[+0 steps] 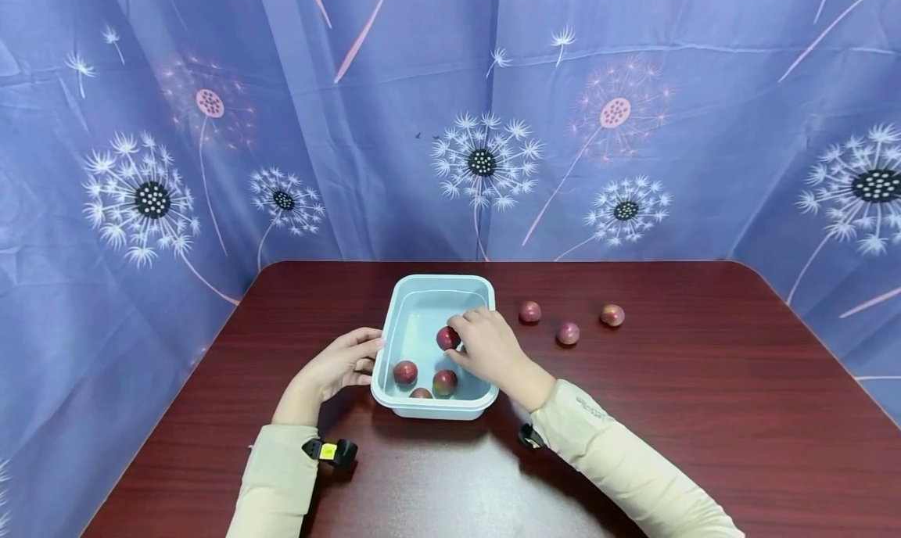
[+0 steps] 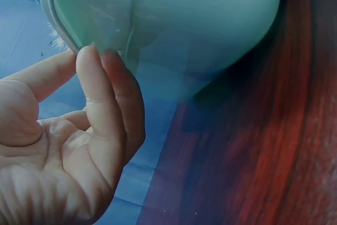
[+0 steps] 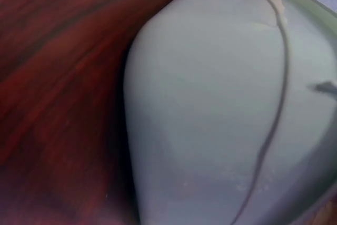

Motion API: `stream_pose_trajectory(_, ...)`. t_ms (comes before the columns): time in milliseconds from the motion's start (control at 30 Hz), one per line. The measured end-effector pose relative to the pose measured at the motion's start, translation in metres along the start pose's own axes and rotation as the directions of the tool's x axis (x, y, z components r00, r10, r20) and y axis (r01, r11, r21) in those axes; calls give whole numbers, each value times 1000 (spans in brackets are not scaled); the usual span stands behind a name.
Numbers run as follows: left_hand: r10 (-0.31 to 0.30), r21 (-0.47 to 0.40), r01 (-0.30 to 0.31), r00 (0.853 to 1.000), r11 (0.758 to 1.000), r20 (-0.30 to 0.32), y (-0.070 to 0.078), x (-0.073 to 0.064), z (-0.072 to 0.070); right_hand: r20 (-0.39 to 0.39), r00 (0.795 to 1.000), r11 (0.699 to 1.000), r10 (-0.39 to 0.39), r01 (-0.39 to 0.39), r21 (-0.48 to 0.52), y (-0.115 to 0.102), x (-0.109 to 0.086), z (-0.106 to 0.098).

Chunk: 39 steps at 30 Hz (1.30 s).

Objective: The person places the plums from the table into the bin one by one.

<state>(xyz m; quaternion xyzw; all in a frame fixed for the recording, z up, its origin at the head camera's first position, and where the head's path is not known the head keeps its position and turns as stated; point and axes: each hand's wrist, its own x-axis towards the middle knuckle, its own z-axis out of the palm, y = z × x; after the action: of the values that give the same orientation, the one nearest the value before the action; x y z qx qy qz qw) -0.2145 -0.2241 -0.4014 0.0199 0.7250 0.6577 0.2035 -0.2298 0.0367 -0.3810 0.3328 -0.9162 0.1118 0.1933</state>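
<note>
Pale sleeves (image 1: 274, 479) stretch forward; the left hand (image 1: 341, 364) pinches the left rim of the tub (image 1: 436, 413), while the right hand (image 1: 489, 346) clasps a fruit (image 1: 446, 338) leftward at its fingertips, within that rim. Three loose fruits (image 1: 568, 334) lie nearer the right.

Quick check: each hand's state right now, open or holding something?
Left hand: holding the light-blue bin at its rim.
Right hand: holding a round, dark-red fruit.
</note>
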Motion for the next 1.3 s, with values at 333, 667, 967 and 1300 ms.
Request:
stream_pose_trajectory(333, -3, -1, 3, 1000, 1000, 1, -1, 1, -1, 82, 997, 999, 4, -7, 39, -5, 6, 8)
stream_pose_trajectory(667, -11, 5, 11, 1000, 1000, -2, -1, 2, 0, 157, 988, 999, 13, -19, 42, -2, 7, 9)
stream_pose_trajectory(967, -5, 6, 5, 1000, 1000, 1, 0, 3, 1, 178, 983, 999, 34, -41, 36, -2, 7, 7)
stream_pose_trajectory(1300, -3, 7, 3, 1000, 1000, 5, 0, 3, -1, 183, 983, 999, 30, -33, 17, -4, 6, 6)
